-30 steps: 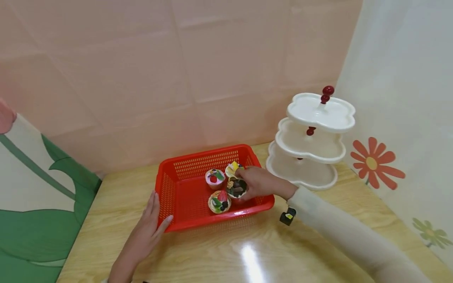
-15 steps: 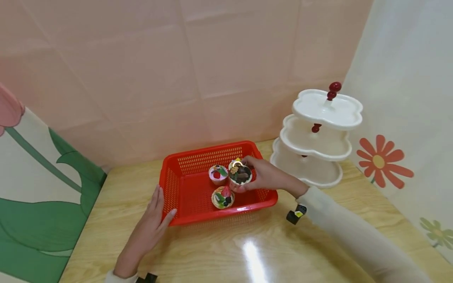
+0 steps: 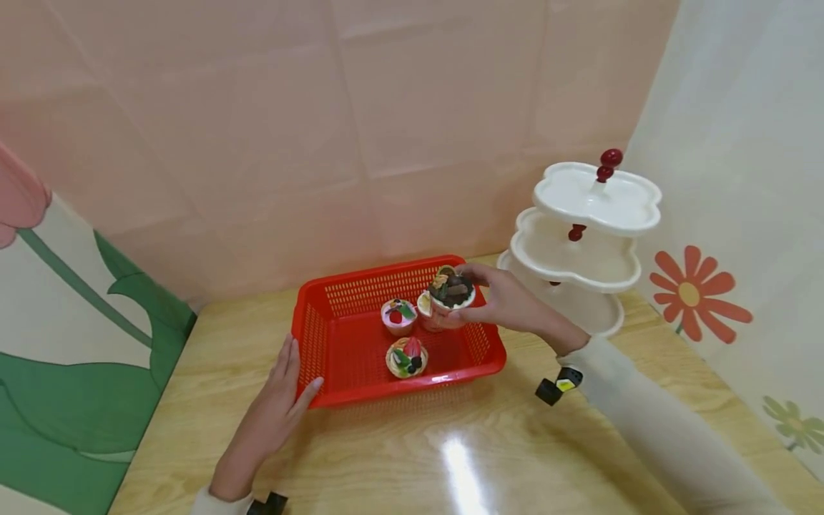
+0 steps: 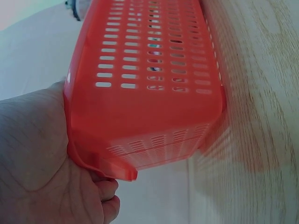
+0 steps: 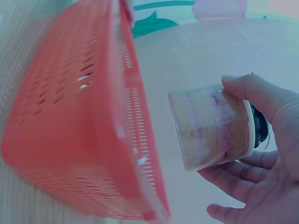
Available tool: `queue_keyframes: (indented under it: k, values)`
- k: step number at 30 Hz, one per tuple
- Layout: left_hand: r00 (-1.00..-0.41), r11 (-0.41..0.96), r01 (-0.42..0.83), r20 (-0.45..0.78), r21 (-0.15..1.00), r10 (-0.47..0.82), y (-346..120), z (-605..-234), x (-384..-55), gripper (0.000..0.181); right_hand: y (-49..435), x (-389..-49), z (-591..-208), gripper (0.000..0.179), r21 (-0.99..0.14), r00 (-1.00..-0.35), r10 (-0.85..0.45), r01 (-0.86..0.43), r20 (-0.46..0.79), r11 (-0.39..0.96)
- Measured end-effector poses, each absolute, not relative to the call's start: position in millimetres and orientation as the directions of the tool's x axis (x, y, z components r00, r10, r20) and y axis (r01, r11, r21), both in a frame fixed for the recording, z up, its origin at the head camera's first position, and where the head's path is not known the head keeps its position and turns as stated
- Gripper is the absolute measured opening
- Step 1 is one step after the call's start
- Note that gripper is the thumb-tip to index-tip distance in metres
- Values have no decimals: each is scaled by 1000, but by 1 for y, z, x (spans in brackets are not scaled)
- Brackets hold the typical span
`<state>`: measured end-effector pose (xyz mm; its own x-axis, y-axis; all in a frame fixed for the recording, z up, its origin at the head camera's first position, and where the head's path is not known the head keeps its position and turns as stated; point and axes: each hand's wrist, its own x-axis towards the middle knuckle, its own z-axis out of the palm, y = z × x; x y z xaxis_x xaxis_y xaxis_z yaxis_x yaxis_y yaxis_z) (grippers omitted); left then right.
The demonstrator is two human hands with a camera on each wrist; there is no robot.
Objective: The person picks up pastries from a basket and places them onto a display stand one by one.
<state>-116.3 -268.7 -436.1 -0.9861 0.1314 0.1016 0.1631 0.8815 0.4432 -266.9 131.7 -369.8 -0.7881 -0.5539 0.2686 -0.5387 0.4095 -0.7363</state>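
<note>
In the head view my right hand (image 3: 505, 297) holds a cake cup (image 3: 452, 290) topped with dark chocolate pieces. The right wrist view shows the clear cup (image 5: 210, 128) side-on, with pink and tan layers, thumb on one side and fingers on the other. It is lifted above the rim of the red plastic basket (image 3: 399, 392). At the basket's near left corner, my left hand (image 3: 273, 400) grips the rim, thumb on the front and fingers along the left side. Inside are a pink-topped cupcake (image 3: 398, 317), a fruit tart (image 3: 407, 357) and a pale-topped cup (image 3: 425, 304), partly hidden.
To the right of the basket stands a white three-tier stand (image 3: 576, 257) with red knobs, its lowest tier partly behind my right hand. The wooden table (image 3: 373, 450) meets a pink backdrop behind the basket and a pale flowered one at the right.
My right hand has lifted the chocolate-topped cake cup from among the others and moved it up and right. The left hand stays at the basket corner. The head view has shifted slightly.
</note>
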Motion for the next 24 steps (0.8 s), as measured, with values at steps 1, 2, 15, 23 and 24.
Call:
queue_keyframes:
  k: [1,2,15,23,24]
  values:
    - [-986,882,163,101,442,132,-268,-436,-116,84,134,-266,-368,68,-743,-792,-547,-534,272,403]
    - [-986,881,166,104,442,133,-268,-437,-115,84,136,-265,-366,67,-753,-795,-541,-527,274,394]
    - [-982,880,179,126,441,137,-269,-435,-114,79,157,-261,-348,68,-811,-863,-413,-451,290,373]
    - [-979,875,191,146,445,139,-268,-438,-114,79,169,-257,-335,65,-804,-884,-333,-447,329,391]
    - [-979,875,192,148,445,140,-268,-438,-114,79,171,-256,-333,65,-805,-885,-328,-446,331,392]
